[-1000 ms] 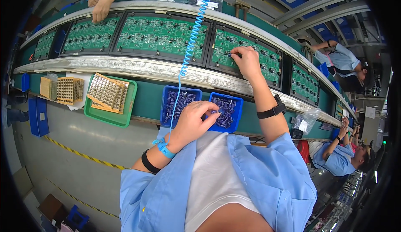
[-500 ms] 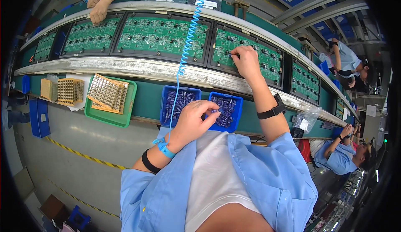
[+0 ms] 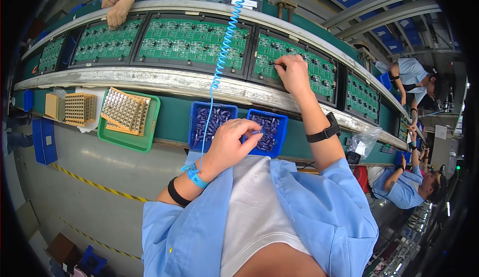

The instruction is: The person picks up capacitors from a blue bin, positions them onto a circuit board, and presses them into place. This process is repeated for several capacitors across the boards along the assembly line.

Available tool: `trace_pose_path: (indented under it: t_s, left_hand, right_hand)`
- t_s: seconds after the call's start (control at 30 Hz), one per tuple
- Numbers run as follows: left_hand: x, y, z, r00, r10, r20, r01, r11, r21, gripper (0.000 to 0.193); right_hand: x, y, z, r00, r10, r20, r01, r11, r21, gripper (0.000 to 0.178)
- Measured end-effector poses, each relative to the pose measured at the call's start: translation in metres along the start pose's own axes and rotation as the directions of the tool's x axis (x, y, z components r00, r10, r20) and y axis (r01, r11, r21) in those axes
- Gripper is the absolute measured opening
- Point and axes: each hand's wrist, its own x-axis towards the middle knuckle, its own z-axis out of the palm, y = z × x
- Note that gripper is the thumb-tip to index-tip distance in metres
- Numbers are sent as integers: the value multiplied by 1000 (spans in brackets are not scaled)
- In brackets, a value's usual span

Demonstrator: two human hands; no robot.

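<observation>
Factory conveyor [image 3: 164, 80] carries green circuit boards [image 3: 294, 65]. Right hand [image 3: 294, 73] pinches a part, too small to identify, onto one; left hand [image 3: 230, 142] curls, fingers bent, over a blue bin [image 3: 279, 127] of capacitors.

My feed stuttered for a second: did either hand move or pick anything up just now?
Hardly. The right hand stays on the same green board, fingertips pressing at its upper left. The left hand stays over the right blue bin, fingers curled among the small parts; whether it grips any is unclear. The boards on the line have not visibly shifted.
</observation>
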Motion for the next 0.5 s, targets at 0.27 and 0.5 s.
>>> trace_pose_path:
  t_s: [0.27,0.5]
  left_hand:
    - [1,3,3,1000,-19,2,19,1000,-9,16]
    - [2,7,4,999,-42,-2,42,999,-24,16]
  right_hand:
    - [-3,7,-1,991,91,93,-99,992,75,8]
    - [-3,12,-4,991,80,110,-89,993,74,8]
